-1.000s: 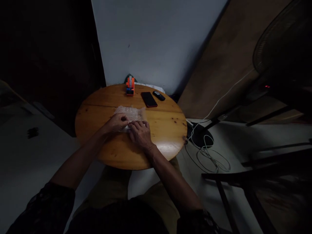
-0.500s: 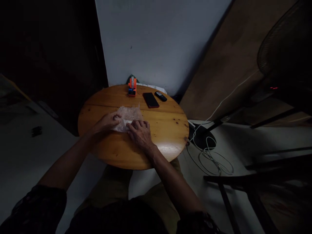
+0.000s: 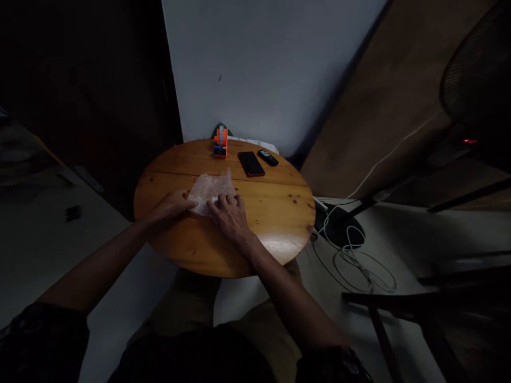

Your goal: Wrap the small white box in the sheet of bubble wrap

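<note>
A sheet of clear bubble wrap (image 3: 211, 186) lies on the round wooden table (image 3: 275, 207), its near part folded over something whitish that I cannot make out. My left hand (image 3: 174, 205) is closed at the wrap's left edge, thumb along the near fold and the other fingers partly hidden. Over the near right part of the wrap, my right hand (image 3: 229, 215) presses down with bent fingers, holding the fold. Its fingertips are partly out of sight.
Toward the back of the table stand an orange tape dispenser (image 3: 221, 142), a dark smartphone (image 3: 251, 164) and a small keypad phone (image 3: 268, 157). A wall rises behind. On the floor at right are a coiled cable (image 3: 361, 266) and a fan base (image 3: 339, 226).
My left hand has shifted from on top of the wrap to its left edge, thumb now stretched along the fold. My right hand stays on the wrap. The view has turned slightly left.
</note>
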Tool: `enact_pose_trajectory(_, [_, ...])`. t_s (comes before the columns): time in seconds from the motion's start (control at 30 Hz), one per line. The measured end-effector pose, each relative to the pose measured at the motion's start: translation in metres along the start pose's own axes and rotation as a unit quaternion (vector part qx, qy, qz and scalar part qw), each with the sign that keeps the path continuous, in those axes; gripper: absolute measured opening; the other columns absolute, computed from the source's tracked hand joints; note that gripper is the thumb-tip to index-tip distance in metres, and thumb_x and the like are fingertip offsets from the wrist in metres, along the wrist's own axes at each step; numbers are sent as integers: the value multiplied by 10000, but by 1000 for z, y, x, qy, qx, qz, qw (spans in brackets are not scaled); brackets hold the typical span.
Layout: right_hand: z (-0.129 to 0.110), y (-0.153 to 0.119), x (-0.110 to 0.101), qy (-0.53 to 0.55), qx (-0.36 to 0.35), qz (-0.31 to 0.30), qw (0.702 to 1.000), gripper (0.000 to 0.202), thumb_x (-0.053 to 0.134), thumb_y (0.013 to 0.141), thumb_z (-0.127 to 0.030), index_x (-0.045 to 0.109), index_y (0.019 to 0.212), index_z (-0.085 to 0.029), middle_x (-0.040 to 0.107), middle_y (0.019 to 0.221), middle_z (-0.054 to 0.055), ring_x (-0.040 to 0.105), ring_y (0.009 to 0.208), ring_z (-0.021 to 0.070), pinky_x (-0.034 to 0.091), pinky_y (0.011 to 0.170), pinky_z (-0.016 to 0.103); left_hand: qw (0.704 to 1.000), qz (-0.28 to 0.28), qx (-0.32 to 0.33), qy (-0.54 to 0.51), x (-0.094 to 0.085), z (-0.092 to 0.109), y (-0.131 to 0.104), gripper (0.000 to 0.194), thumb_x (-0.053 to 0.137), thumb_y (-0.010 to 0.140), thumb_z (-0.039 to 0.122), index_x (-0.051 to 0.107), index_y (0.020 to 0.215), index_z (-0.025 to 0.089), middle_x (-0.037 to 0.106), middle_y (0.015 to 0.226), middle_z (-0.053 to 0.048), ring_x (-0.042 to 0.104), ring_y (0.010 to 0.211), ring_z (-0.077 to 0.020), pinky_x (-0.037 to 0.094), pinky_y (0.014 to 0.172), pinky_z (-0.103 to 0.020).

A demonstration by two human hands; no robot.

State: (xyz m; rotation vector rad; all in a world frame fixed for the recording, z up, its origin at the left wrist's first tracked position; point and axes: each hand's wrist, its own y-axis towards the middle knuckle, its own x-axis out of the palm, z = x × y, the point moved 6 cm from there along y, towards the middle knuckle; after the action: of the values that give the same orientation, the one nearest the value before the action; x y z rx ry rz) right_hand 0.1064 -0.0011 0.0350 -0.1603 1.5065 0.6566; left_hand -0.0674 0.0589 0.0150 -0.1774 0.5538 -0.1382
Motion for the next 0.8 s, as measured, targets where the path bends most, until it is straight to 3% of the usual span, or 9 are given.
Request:
enact_pose_trajectory(0.17, [-2, 1, -4, 12, -10, -3, 1000, 328, 438, 1025, -327, 594, 1301, -246, 607, 1247, 149, 499, 1138, 301, 312, 979, 467, 980, -11, -39, -193, 22, 6, -12, 332, 703, 575, 345, 642, 851, 170, 566, 575, 40, 439, 417, -91, 302, 427, -219])
enact_pose_trajectory(0.33, [3, -1, -13, 54, 7, 5, 999, 407, 495, 967, -271, 540, 1356, -163, 648, 1212, 168, 545, 1115, 311, 299, 996, 470, 962, -11, 9, -271, 43, 26, -12, 397, 709, 529, 289, 661, 902, 159, 638, 657, 30, 558, 524, -111, 437, 530, -228])
enact_pose_trajectory(0.5, [9, -2, -23, 99, 31, -27, 994, 544, 548, 873, -186, 477, 1400, -74, 677, 1229, 198, 580, 1132, 318, 298, 1010, 449, 977, -46, 74, -196, 48, 44, -12, 465, 710, 598, 378, 706, 991, 129, 706, 781, -24, 609, 632, -142, 462, 595, -247])
enact_pose_trajectory(0.63, [13, -3, -28, 132, 39, -42, 990, 522, 541, 851, -143, 503, 1371, -105, 700, 1217, 169, 595, 1128, 312, 312, 999, 439, 984, -94, 116, -94, 45, 52, -16, 495, 654, 642, 361, 729, 1074, 131, 683, 738, -4, 563, 597, -130, 407, 562, -234])
enact_pose_trajectory(0.8, [25, -3, -24, 193, 56, -33, 979, 496, 478, 865, -93, 538, 1353, -155, 719, 1212, 128, 602, 1138, 289, 338, 984, 422, 982, -82, 166, -30, 49, 56, -9, 409, 594, 727, 426, 741, 971, 132, 610, 662, 11, 512, 587, -131, 373, 562, -243])
